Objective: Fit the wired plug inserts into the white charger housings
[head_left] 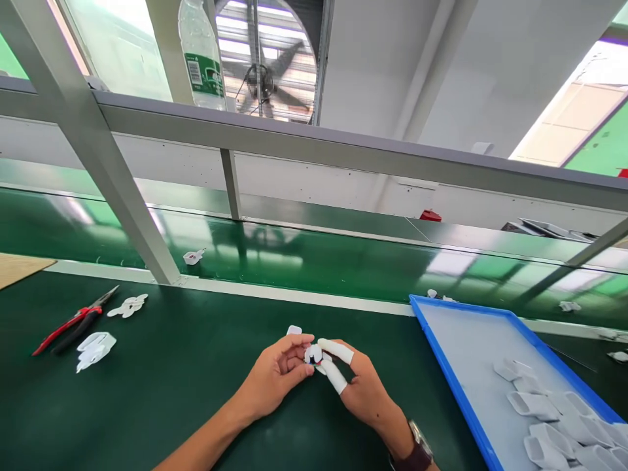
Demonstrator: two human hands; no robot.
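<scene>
Left hand [279,373] and right hand [360,386] together grasp a small white part [313,355], pinching it between their fingertips just above the dark green tabletop [186,399]. It is a rounded, smooth piece with dark and red spots; its finer detail is too small to tell. On the right hand, the thumb and 1 finger wear matte white finger covers [338,352], and a watch [420,448] with a dark strap circles that wrist. The left hand is bare, its fingers curled. Just beyond it lies a pale, rounded piece [294,330].

To the right sits a shallow tray [452,383] with a raised blue rim and a whitish, flat floor. Inside, many white casings [534,405], hollow and oblong with rounded edges, lie heaped toward the near right, some overlapping; the far part of the floor is bare.

At left, pliers [78,323] with red and black handles and tapering metal jaws lie near 2 groups of flat, lobed white pieces [97,350]. Behind a pale edge strip, a glossy green surface [318,258] mirrors the light. Above, a clear, ribbed plastic bottle [205,82] with a green label stands on a grey metal rail [343,140].
</scene>
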